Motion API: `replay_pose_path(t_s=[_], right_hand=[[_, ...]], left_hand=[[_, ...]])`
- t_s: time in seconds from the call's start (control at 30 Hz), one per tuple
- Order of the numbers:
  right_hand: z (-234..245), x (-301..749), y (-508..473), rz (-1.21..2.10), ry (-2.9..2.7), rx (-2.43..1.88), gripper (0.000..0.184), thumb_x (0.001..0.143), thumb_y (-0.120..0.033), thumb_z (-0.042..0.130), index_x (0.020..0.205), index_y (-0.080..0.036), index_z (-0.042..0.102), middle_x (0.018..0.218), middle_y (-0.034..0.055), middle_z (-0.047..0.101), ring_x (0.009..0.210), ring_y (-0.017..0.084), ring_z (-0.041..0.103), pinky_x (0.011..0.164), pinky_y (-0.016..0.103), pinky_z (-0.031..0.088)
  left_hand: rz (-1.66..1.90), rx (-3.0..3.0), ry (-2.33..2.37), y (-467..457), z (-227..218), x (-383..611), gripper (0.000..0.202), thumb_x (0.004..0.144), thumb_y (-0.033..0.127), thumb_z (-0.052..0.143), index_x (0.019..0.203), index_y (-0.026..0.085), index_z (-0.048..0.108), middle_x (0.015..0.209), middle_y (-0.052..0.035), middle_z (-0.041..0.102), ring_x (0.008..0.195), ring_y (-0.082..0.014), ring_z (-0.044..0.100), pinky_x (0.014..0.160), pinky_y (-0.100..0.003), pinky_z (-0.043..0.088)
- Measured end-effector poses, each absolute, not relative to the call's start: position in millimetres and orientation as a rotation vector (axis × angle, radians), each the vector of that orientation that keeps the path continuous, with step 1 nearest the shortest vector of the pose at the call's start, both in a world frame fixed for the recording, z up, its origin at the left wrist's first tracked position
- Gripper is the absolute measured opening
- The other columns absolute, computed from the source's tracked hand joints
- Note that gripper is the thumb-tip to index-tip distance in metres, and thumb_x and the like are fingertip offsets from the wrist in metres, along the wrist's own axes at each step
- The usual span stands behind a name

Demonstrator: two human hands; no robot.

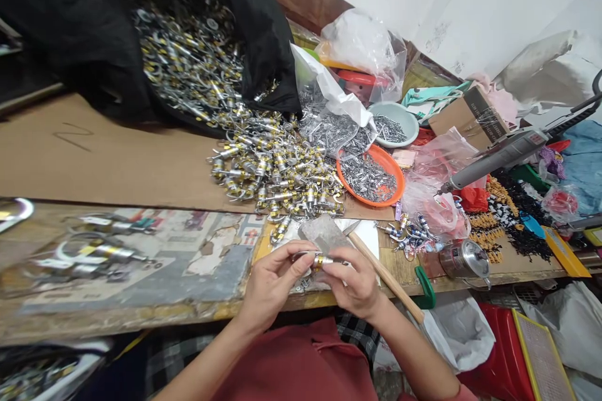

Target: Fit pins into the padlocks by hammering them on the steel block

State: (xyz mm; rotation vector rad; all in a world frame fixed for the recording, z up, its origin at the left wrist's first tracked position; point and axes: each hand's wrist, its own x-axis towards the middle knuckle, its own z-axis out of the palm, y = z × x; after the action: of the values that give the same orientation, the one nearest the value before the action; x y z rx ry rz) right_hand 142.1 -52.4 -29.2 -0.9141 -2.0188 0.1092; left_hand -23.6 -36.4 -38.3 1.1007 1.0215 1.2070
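Note:
Both my hands hold one small silver metal fitting with a yellow band (322, 259) between their fingertips, just above the bench's front edge. My left hand (277, 276) pinches its left end with thumb and forefinger. At the other end, the fingers of my right hand (355, 282) are closed round it and partly hide it. Behind the hands lies a grey metal block (324, 234). A wooden-handled hammer (388, 279) rests slantwise beside my right hand, its handle reaching past the bench edge. Beyond is a large pile of similar banded fittings (277, 163), many with curved hooks.
A black sack (268, 44) spills fittings at the back left. Small metal pins fill an orange dish (401, 185) and a pale bowl (409, 122). To the right are a grey power screwdriver (498, 160), a metal mug (463, 260) and a green clamp (426, 291). More fittings (101, 247) lie left.

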Motion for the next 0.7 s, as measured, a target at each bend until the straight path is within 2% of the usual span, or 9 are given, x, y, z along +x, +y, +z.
replay_pose_path(t_s=[0.13,0.33,0.53,0.63,0.7], right_hand=[[-37,149,-52,-0.016,-2.143,-0.859,0.031,0.085,-0.008,0.046,0.108,-0.023,0.060,0.098,0.0087,0.066,0.089,0.016,0.063,0.070,0.028,0.056],[-36,150,-51,-0.039,-2.122,-0.852,0.034,0.079,-0.005,0.052,0.111,-0.016,0.059,0.096,0.0125,0.066,0.085,0.018,0.063,0.068,0.028,0.055],[-35,145,-55,0.021,-2.098,-0.905,0.031,0.080,-0.006,0.054,0.109,-0.016,0.060,0.092,0.0110,0.067,0.078,0.017,0.063,0.065,0.027,0.054],[-34,142,-56,0.180,-2.040,-0.994,0.026,0.082,-0.010,0.055,0.106,-0.017,0.062,0.086,0.0095,0.066,0.076,0.016,0.063,0.065,0.026,0.055],[-34,141,-57,0.264,-1.978,-1.054,0.023,0.083,-0.014,0.055,0.104,-0.017,0.063,0.084,0.0089,0.066,0.075,0.016,0.063,0.064,0.025,0.055]], left_hand=[[1.190,1.109,1.026,-37,-33,-24,0.010,0.073,0.028,0.065,0.075,0.019,0.069,0.081,-0.0034,0.068,0.072,-0.0176,0.062,0.064,-0.026,0.051],[1.157,1.168,0.990,-36,-27,-28,0.010,0.072,0.025,0.065,0.073,0.018,0.071,0.081,-0.0059,0.071,0.082,-0.0207,0.064,0.076,-0.028,0.050],[1.088,1.092,1.030,-36,-34,-29,0.014,0.070,0.030,0.067,0.072,0.017,0.071,0.077,-0.0058,0.072,0.075,-0.0203,0.064,0.071,-0.029,0.051],[1.055,1.008,1.082,-36,-37,-26,0.022,0.067,0.034,0.069,0.081,0.016,0.071,0.079,-0.0055,0.071,0.074,-0.0199,0.063,0.071,-0.030,0.052],[1.016,0.974,1.066,-37,-39,-24,0.034,0.065,0.033,0.071,0.095,0.017,0.068,0.086,-0.0055,0.070,0.083,-0.0210,0.063,0.074,-0.031,0.052]])
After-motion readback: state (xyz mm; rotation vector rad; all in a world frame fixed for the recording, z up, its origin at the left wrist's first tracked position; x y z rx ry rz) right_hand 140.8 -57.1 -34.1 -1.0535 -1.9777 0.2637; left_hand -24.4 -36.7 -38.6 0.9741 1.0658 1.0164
